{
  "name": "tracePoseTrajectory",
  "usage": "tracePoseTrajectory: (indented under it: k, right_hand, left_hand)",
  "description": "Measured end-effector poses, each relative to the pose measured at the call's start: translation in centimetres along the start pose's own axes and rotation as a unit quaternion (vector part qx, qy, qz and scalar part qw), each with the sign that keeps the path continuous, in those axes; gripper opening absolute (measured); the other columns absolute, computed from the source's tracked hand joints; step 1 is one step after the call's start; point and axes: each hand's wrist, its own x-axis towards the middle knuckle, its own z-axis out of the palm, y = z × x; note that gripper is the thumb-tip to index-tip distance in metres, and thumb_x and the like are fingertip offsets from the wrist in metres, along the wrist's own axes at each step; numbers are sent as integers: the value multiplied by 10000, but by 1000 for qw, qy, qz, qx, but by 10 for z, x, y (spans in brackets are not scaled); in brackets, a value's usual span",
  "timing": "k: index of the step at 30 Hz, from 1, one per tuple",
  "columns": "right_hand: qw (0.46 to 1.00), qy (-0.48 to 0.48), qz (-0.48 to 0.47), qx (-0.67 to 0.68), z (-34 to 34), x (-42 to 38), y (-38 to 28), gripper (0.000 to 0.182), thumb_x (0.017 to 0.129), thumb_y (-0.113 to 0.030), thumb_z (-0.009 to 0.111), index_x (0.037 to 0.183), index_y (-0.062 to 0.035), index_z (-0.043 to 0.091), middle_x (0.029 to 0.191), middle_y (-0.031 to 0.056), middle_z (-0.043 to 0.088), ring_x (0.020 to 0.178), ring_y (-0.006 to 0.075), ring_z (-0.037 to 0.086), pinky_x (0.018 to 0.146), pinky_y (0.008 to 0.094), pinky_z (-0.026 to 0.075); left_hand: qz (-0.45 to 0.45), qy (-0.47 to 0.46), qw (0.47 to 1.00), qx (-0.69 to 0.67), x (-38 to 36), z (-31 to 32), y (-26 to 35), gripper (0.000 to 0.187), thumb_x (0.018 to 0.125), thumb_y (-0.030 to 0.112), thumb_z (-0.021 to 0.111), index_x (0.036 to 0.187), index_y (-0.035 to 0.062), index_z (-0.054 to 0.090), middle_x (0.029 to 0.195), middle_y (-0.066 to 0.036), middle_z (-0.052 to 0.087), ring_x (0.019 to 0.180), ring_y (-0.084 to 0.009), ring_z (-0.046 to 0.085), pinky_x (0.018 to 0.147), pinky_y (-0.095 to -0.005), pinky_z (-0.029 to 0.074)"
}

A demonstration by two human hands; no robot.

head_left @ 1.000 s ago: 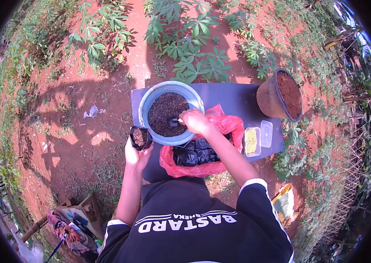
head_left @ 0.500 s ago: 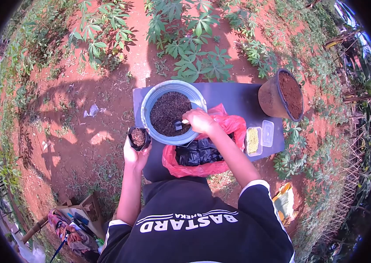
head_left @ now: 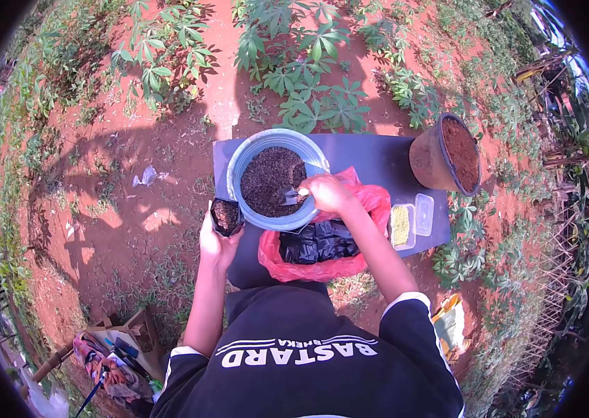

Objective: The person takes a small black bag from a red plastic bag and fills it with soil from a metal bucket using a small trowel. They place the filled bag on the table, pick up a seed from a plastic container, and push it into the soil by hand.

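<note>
My left hand (head_left: 216, 242) is wrapped round a small black bag (head_left: 226, 217) with brown soil in it, beside the left rim of a light-blue tub (head_left: 317, 161). Dark, crumbly soil (head_left: 266, 171) lies inside the tub. Over the tub's right side, my right hand (head_left: 328, 194) grips a small trowel (head_left: 290, 197), whose metal blade touches the dark soil. Below that forearm, a red plastic bag (head_left: 277, 268) stands open around folded black bags (head_left: 315, 242).
A dark table (head_left: 378, 157) carries these things. Toward its right are a pot (head_left: 430, 160) of reddish soil, a clear box (head_left: 401, 226) of yellowish grains and its lid (head_left: 424, 214). Leafy plants (head_left: 322, 104) grow beyond. A cardboard box (head_left: 142, 338) stands at lower left.
My right hand has shifted slightly right with the trowel, and more of the blade shows. My left hand has tilted the small black bag a little.
</note>
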Motion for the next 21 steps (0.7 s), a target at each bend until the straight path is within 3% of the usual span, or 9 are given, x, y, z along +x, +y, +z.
tracePoseTrajectory:
  k: [8, 10, 13, 14, 17, 18, 19, 21]
  right_hand:
    - [998, 18, 27, 50, -41, -18, -20, 194, 798, -69, 627, 976, -68, 705, 976, 140, 717, 991, 342, 669, 857, 467, 510]
    - [996, 66, 6, 51, -52, -23, -26, 316, 798, -33, 610, 1105, -66, 676, 1073, 130, 696, 1061, 332, 639, 904, 453, 475]
    - [999, 21, 7, 40, -96, -28, -48, 322, 816, -2, 575, 1121, -45, 668, 1095, 128, 693, 1079, 319, 631, 931, 437, 452]
    - [999, 31, -11, 34, -100, -29, -47, 314, 831, 13, 556, 1118, -43, 670, 1077, 126, 691, 1063, 320, 628, 928, 422, 443]
    - [999, -17, -22, 36, -143, -30, -67, 306, 841, 6, 558, 1122, -40, 669, 1065, 126, 685, 1057, 320, 619, 917, 414, 437]
    - [999, -5, -32, 41, -153, -32, -74, 304, 846, 18, 545, 1118, -41, 668, 1036, 127, 679, 1031, 324, 615, 901, 414, 436]
    - [999, -5, -34, 40, -163, -32, -82, 304, 846, 18, 545, 1118, -41, 668, 1036, 127, 679, 1031, 324, 615, 901, 414, 436]
    - [998, 3, -64, 12, -184, -33, -98, 307, 844, 34, 535, 1113, -36, 665, 1010, 122, 673, 1000, 320, 613, 892, 410, 434]
  left_hand:
    - [14, -64, 998, 6, 3, -6, 5, 342, 1038, 315, 395, 1091, 51, 606, 977, -109, 681, 575, -148, 510, 454, -272, 368]
    - [6, -122, 992, -37, 6, -11, 5, 352, 1028, 323, 414, 1105, 46, 618, 1007, -116, 692, 630, -171, 575, 473, -280, 420]
    - [-4, -57, 997, -48, 6, -8, 2, 370, 1022, 332, 427, 1128, 43, 631, 1038, -126, 702, 712, -207, 644, 505, -294, 475]
    - [-16, -95, 993, -68, 11, -17, 0, 373, 1021, 331, 434, 1150, 46, 637, 1057, -128, 706, 816, -244, 691, 550, -332, 533]
    - [-19, -109, 992, -62, 12, -17, -2, 355, 1019, 326, 451, 1140, 49, 638, 1049, -123, 705, 858, -252, 698, 579, -357, 566]
    - [-20, -137, 989, -44, 8, -14, -1, 290, 1053, 317, 449, 1162, 93, 597, 1067, -73, 690, 911, -223, 687, 736, -374, 571]
    - [-18, -137, 989, -44, 8, -14, -2, 290, 1053, 317, 449, 1162, 93, 597, 1067, -73, 690, 911, -223, 687, 736, -374, 571]
    - [-5, -132, 990, -47, 7, -15, -6, 309, 1046, 303, 461, 1225, 83, 581, 1179, -92, 683, 1044, -241, 682, 919, -434, 548]
